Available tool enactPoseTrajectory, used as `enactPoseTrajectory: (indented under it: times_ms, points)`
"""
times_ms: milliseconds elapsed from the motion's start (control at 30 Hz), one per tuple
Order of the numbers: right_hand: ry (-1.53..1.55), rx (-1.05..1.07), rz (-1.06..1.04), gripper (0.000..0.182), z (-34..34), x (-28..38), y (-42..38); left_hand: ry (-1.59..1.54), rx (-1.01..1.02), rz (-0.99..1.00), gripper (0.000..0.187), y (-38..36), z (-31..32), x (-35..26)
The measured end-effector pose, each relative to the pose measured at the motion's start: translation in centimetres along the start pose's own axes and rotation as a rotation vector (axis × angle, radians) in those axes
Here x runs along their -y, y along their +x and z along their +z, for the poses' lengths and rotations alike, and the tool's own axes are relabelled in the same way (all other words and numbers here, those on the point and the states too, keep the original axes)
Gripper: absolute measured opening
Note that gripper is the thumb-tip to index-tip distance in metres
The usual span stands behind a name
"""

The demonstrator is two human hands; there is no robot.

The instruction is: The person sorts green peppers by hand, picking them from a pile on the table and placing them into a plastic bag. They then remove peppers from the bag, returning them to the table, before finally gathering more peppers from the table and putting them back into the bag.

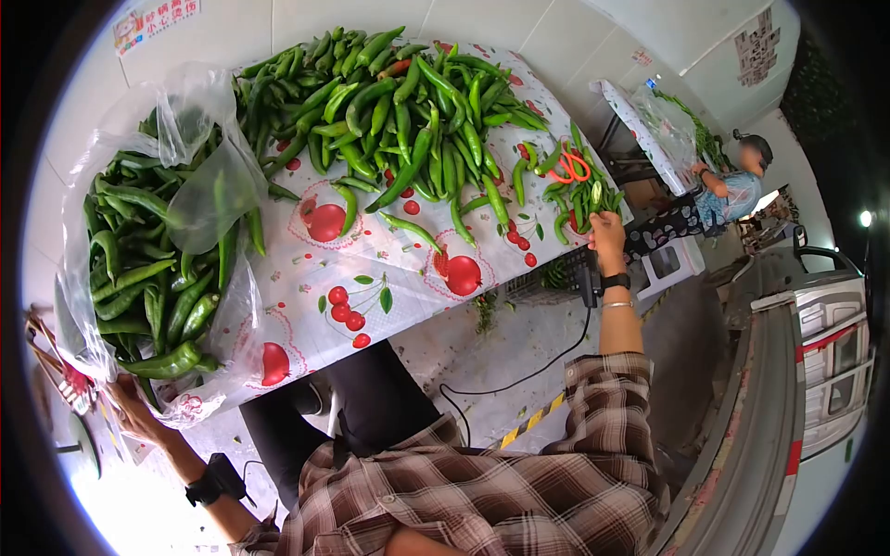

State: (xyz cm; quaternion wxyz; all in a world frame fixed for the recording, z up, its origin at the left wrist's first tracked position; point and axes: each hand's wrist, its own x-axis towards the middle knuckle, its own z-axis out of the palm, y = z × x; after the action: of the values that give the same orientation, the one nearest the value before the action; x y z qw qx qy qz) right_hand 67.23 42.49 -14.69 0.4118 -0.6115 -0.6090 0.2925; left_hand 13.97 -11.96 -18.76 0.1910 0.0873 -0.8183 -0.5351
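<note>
My left hand [136, 408] is at the lower left, by the bottom edge of a clear plastic bag [209, 199] full of green peppers; its fingers are partly hidden at the bag's edge. At the table's right end, my right hand [607, 236] has its fingers closed on a green pepper [595, 196], beside a small pile of peppers. Orange-handled scissors [571, 168] lie on that pile. A large heap of long green peppers [399, 111] covers the back of the table, with a few loose ones in front.
The table [315, 278] has a cloth printed with red fruit. A black cable [519, 387] runs across the floor below. Another person [732, 190] stands at a second table [649, 139] at the right. A vehicle [834, 361] is at the far right.
</note>
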Motion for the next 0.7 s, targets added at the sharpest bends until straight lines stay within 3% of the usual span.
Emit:
enactPoseTrajectory:
  times_ms: [100,167,333,533,700]
  points:
    - [-0.041,-0.032,-0.036,0.036,-0.3,-0.4,-1.3,-0.028,0.027,-0.096,0.053,-0.4,0.1,-0.5]
    - [-0.246,-0.058,-0.195,0.039,0.3,-0.1,-2.2,-0.062,0.020,-0.148,0.051,0.1,0.2,0.1]
    - [-0.440,0.144,-0.371,0.035,2.6,1.4,-5.1,-0.165,0.002,-0.132,0.049,-0.3,0.5,-0.1]
    - [-0.630,0.039,-0.288,0.030,2.9,1.5,-1.5,-0.204,-0.014,-0.060,0.046,0.8,0.7,1.7]
    - [-0.659,0.073,-0.297,0.031,2.9,1.7,0.2,-0.153,0.005,-0.068,0.041,0.8,0.6,2.0]
